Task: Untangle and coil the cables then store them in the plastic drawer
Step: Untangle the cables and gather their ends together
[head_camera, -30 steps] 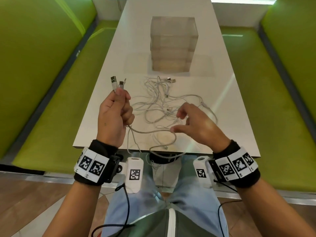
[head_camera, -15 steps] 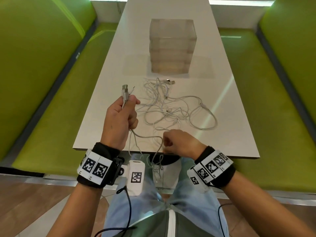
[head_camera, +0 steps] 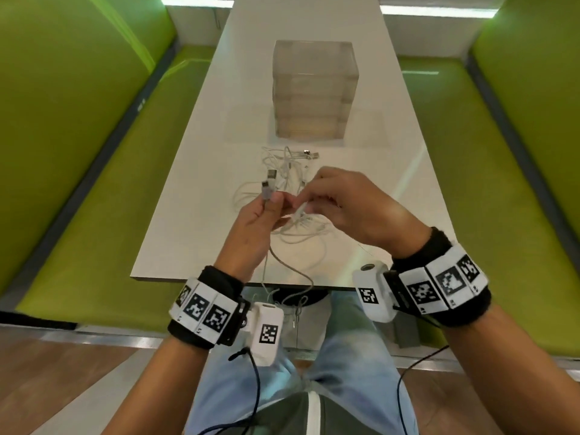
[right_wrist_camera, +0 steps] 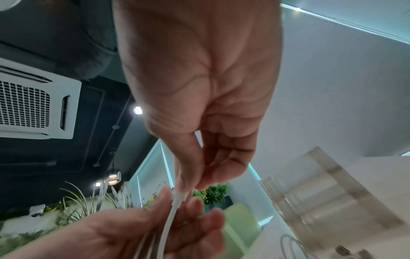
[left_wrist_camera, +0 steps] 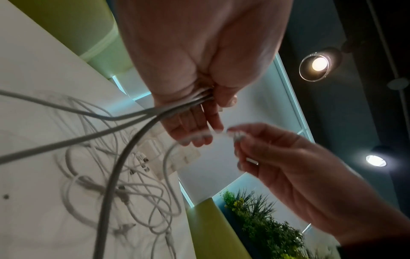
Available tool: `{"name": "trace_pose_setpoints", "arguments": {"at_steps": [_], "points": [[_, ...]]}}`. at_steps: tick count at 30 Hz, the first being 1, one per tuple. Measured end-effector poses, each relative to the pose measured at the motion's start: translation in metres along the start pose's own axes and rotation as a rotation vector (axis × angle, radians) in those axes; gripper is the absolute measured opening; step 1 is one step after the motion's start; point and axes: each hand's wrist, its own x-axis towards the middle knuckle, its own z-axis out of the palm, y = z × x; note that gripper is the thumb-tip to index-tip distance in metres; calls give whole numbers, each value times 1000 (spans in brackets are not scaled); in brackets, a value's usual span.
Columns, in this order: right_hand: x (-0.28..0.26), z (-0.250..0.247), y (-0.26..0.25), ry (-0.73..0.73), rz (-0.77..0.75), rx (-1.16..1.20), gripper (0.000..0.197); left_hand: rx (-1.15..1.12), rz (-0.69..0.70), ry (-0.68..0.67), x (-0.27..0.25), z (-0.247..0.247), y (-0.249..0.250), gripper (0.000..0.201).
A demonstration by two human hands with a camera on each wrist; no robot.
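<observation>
A tangle of white cables (head_camera: 284, 166) lies on the white table (head_camera: 194, 171) in front of the clear plastic drawer unit (head_camera: 315, 92), whose drawers are closed. My left hand (head_camera: 273, 202) is raised over the tangle and grips several grey-white cable strands (left_wrist_camera: 173, 108) under the thumb. Two USB plugs (head_camera: 269, 181) stick up past its fingers. My right hand (head_camera: 302, 206) meets it from the right and pinches a white cable (right_wrist_camera: 175, 205) between thumb and forefinger. A loop of cable (head_camera: 292, 274) hangs over the table's near edge.
Green bench seats (head_camera: 81, 189) run along both sides of the table. The drawer unit (right_wrist_camera: 321, 192) stands mid-table beyond the tangle. More plugs (head_camera: 312, 154) lie at the tangle's far side. My knees are under the near table edge.
My right hand rose from the table's near edge with a white cable pinched and came up to the left hand. The left hand moved right and forward, still holding the plug ends.
</observation>
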Motion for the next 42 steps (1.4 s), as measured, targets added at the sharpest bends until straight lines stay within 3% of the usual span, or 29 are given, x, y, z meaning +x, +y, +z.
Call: {"name": "trace_pose_setpoints", "arguments": {"at_steps": [4,9,12,13,15,17,19,22,26,31,33,38,42], "points": [[7,-5,-10,137,-39,102,11,-103,-26,-79,-2,11,-1,38],[5,4,-13,258,46,374,10,-91,49,-177,-5,4,-2,30],[5,6,-7,334,100,581,22,-116,100,-80,-2,3,-2,26],[4,7,-1,261,145,581,25,-176,98,-37,-1,2,-1,25],[0,15,15,-73,226,344,32,-318,103,11,1,-3,5,25],[-3,30,34,-334,264,124,23,-396,129,30,3,-9,11,26],[-5,39,45,-266,306,176,8,-409,153,53,4,-15,15,28],[2,39,55,-50,329,282,14,-407,144,148,5,-25,15,32],[14,34,55,44,286,298,15,-316,98,250,6,-29,9,32],[27,34,37,177,213,575,16,43,40,153,6,-8,0,34],[31,35,32,182,205,629,16,53,33,138,9,3,-1,21],[28,31,27,72,111,674,21,-71,-6,246,18,8,-7,36],[28,32,24,30,134,787,20,-192,-18,198,18,8,-10,26]]}}
